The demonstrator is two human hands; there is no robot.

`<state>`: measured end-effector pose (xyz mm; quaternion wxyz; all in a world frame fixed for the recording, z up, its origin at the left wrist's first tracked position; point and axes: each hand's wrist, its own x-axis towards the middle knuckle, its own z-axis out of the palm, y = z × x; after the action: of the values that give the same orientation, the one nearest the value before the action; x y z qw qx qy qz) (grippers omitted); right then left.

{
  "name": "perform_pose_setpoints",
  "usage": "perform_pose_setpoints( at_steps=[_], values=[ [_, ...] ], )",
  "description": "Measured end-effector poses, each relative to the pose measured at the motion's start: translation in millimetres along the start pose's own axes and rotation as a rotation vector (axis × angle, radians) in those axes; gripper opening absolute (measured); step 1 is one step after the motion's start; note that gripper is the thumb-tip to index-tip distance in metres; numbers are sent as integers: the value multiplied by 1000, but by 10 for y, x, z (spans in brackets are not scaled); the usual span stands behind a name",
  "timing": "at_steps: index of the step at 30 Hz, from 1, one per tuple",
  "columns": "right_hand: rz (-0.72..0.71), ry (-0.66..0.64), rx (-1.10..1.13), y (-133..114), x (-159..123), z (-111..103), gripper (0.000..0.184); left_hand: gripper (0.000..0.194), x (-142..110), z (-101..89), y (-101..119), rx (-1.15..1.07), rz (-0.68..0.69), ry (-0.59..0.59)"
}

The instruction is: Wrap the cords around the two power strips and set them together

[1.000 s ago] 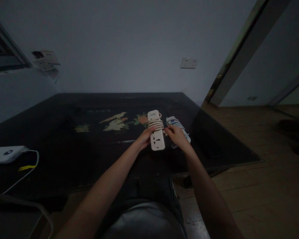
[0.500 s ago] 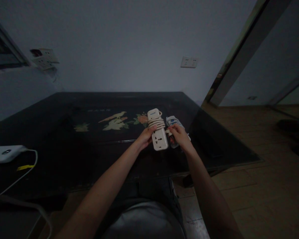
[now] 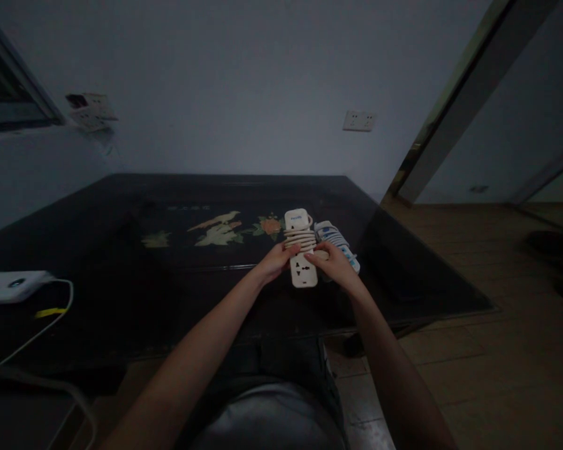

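Observation:
A white power strip (image 3: 303,275) with its cord (image 3: 300,240) wound round its middle is held over the table, tilted slightly. My left hand (image 3: 276,260) grips its left edge, thumb on the lowest turns of cord. On the right side, my right hand (image 3: 332,261) is closed on the strip and cord, thumb and fingers at its edge; the plug end is hard to make out there. Just behind the right hand lies a second power strip (image 3: 351,257), white and blue, with its own cord wrapped round it; the hand covers part of it.
The black table (image 3: 206,300) carries a painted bird and flower pattern. A white device (image 3: 16,286) with a cable and a yellow tag (image 3: 50,312) lie at the left. One wall socket (image 3: 359,120) is beyond the table; more sockets (image 3: 91,111) are at the left.
My right hand has moved left onto the held strip's edge, uncovering more of the second strip. The held strip has turned more upright in view.

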<state>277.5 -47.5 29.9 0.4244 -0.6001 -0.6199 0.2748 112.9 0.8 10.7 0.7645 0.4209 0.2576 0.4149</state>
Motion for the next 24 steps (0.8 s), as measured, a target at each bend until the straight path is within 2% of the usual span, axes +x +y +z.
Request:
perform_pose_setpoints(
  at_steps=[3, 14, 20, 24],
  values=[
    [4, -38, -5, -36, 9, -12, 36, 48, -11, -2, 15, 11, 19, -15],
    [-39, 96, -91, -51, 65, 9, 33, 49, -27, 8, 84, 21, 86, 10],
    [-67, 74, -195, -1, 111, 6, 33, 45, -35, 13, 81, 71, 38, 32],
    [-53, 23, -333, 7, 156, 37, 31, 46, 60, 2, 10, 186, 92, 59]
  ],
)
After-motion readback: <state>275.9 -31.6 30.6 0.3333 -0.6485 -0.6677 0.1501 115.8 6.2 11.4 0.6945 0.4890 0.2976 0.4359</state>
